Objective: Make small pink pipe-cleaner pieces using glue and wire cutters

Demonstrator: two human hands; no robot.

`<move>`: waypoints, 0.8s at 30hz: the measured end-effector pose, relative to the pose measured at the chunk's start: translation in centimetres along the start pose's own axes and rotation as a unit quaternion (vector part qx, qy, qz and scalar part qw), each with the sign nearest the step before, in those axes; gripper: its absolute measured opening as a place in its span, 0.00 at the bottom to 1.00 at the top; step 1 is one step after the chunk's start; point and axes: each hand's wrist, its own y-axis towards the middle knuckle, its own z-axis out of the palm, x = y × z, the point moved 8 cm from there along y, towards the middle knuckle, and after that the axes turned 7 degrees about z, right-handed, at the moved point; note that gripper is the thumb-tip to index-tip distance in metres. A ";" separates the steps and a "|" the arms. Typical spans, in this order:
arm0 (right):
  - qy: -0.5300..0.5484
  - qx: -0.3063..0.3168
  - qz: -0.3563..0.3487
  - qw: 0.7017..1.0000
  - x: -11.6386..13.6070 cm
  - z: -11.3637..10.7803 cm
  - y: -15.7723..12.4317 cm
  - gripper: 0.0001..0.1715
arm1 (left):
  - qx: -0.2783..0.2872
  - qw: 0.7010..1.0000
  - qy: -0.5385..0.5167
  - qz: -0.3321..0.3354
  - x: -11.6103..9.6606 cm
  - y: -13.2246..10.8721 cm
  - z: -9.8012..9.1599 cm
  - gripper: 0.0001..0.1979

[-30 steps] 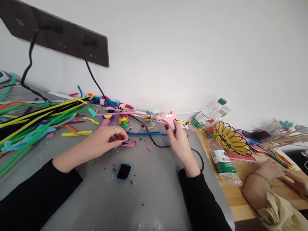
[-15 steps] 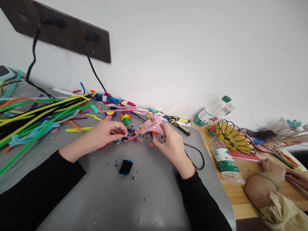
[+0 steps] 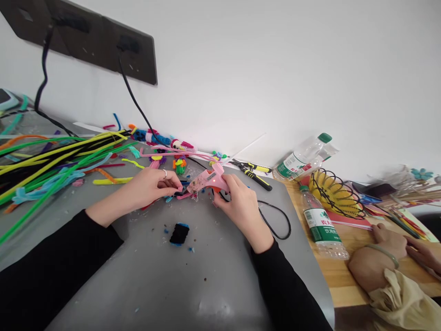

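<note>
My right hand [image 3: 237, 202] is closed around the handle of a pink glue gun [image 3: 206, 179], with a clear glue stick [image 3: 246, 148] poking out of its back end. The nozzle points left, close to the fingertips of my left hand [image 3: 155, 186]. Those fingers pinch a small pink pipe cleaner piece [image 3: 180, 188], mostly hidden by the fingers. Nearer to me on the grey mat [image 3: 148, 285] lies a black fuzzy square [image 3: 179, 233] with blue edges, apart from both hands.
Left lies a heap of coloured pipe cleaners [image 3: 69, 161]. Small pipe-cleaner figures [image 3: 151, 138] line the wall, with yellow-black pliers [image 3: 255, 174] further right. Water bottles [image 3: 322, 225], a yellow wire basket [image 3: 334, 193] and another person's arm [image 3: 372, 262] are at right. A black cord [image 3: 287, 225] loops nearby.
The glue gun in my right hand has shifted slightly left, its nozzle nearer my left fingertips. My left hand keeps its pinch almost in place. The whole view has shifted a little.
</note>
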 end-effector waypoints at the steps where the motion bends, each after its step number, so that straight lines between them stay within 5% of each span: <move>1: -0.002 -0.001 -0.001 1.000 0.0 0.0 0.0 0.16 | -0.003 1.000 0.003 0.002 0.0 0.0 -0.1 0.12; 24: -0.025 -0.001 -0.023 0.999 0.1 0.4 0.1 0.14 | -0.003 1.000 0.018 0.013 -0.6 0.1 -0.1 0.10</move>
